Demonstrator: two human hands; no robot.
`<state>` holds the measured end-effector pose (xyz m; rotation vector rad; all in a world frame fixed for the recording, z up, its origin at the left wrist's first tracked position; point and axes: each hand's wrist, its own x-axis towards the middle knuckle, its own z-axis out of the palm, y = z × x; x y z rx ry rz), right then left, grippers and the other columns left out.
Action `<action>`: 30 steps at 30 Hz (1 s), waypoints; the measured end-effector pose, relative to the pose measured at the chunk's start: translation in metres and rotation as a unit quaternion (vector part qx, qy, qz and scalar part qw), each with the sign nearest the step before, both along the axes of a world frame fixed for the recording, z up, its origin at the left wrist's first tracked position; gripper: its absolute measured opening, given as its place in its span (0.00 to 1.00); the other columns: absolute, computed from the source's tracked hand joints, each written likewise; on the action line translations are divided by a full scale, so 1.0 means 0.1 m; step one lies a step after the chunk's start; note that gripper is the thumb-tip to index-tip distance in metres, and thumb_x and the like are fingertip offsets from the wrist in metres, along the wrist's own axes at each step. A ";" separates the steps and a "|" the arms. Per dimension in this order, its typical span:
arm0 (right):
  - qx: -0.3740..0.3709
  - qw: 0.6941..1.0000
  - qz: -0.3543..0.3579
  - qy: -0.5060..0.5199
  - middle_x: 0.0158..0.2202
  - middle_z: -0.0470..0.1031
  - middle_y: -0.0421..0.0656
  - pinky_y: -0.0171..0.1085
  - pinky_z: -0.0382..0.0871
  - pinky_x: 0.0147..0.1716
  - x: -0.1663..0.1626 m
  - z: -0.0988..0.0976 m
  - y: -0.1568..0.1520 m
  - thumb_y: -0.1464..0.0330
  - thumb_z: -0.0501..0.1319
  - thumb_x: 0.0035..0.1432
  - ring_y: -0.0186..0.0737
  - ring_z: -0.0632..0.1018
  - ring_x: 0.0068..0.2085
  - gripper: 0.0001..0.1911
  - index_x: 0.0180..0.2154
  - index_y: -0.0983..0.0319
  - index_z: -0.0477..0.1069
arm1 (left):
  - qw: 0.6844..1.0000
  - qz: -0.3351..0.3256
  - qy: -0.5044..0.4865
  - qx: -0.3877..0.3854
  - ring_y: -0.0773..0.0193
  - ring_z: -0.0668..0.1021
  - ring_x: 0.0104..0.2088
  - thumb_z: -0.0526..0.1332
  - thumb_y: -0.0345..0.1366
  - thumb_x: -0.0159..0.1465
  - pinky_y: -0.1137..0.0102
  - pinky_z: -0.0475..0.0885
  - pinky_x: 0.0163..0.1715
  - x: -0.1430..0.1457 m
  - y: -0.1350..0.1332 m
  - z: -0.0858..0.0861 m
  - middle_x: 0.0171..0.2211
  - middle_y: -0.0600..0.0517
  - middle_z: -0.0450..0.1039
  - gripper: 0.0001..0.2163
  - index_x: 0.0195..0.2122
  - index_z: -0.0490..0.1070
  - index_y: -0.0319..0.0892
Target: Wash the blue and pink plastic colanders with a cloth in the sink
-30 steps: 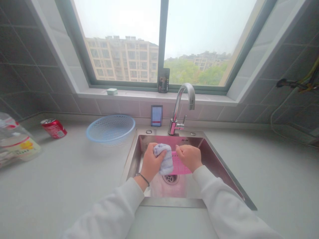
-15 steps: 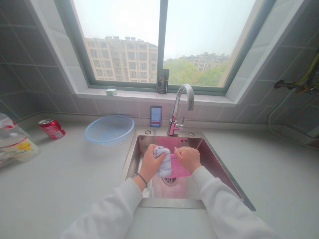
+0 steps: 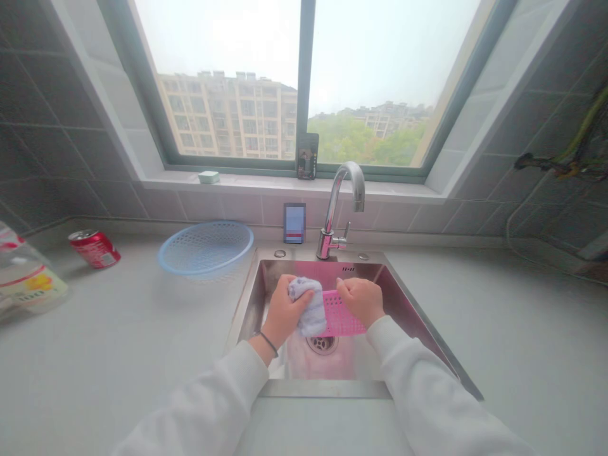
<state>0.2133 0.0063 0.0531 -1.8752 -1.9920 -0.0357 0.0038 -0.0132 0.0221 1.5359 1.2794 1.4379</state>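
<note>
Left hand (image 3: 284, 311) is closing a firm grip around a bunched blue-white cloth (image 3: 311, 308), with the fingers wrapping over it from the 9 o'clock side. Right hand (image 3: 361, 302) is making a fist on the top edge of a pink grid (image 3: 344, 316), a perforated plastic piece. That grip looks shut, though the fingers are hiding the exact contact. Both hands are working in the middle of a steel sink (image 3: 251, 297), with the grid lying at 12 o'clock from the drain (image 3: 322, 344) and the cloth pressing against the grid's left end. The grid is probably light and fairly stiff, perhaps slick when wet; its solid edge looks like the safest hold. The cloth is probably soft and easily bunched. A faucet (image 3: 332, 215) is standing at 12 o'clock from the sink. On the table (image 3: 118, 329), a blue basket (image 3: 205, 247) is sitting at 10 o'clock and a red can (image 3: 94, 248) is lying at 9 o'clock.
</note>
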 end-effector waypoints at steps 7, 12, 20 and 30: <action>0.006 0.986 -0.031 0.166 0.17 0.56 0.39 0.37 0.46 0.26 0.22 -0.02 0.05 0.52 0.46 0.62 0.34 0.61 0.23 0.27 0.16 0.60 0.51 | 0.997 0.051 0.041 0.027 0.63 0.76 0.33 0.66 0.41 0.59 0.68 0.69 0.36 -0.13 0.06 0.02 0.32 0.54 0.73 0.13 0.40 0.66 0.43; 0.026 0.977 -0.066 0.200 0.17 0.55 0.38 0.36 0.47 0.25 0.31 0.01 0.04 0.52 0.46 0.62 0.34 0.60 0.23 0.27 0.16 0.60 0.51 | 0.995 0.090 0.040 0.003 0.62 0.76 0.33 0.66 0.41 0.58 0.67 0.69 0.36 -0.17 0.14 0.00 0.31 0.54 0.72 0.13 0.39 0.65 0.43; -0.004 0.999 0.018 0.031 0.21 0.68 0.42 0.37 0.45 0.26 -0.09 -0.02 0.02 0.56 0.47 0.62 0.35 0.64 0.25 0.26 0.17 0.62 0.63 | 0.997 -0.010 0.064 0.051 0.63 0.75 0.33 0.67 0.41 0.57 0.69 0.69 0.36 0.00 -0.09 0.05 0.33 0.54 0.73 0.13 0.40 0.67 0.43; 0.015 0.988 -0.051 0.146 0.17 0.59 0.39 0.36 0.46 0.26 0.20 -0.03 0.06 0.52 0.45 0.61 0.34 0.61 0.23 0.28 0.16 0.61 0.54 | 0.997 0.044 0.048 0.033 0.63 0.75 0.34 0.66 0.41 0.58 0.67 0.69 0.37 -0.11 0.07 0.01 0.33 0.54 0.71 0.14 0.40 0.65 0.43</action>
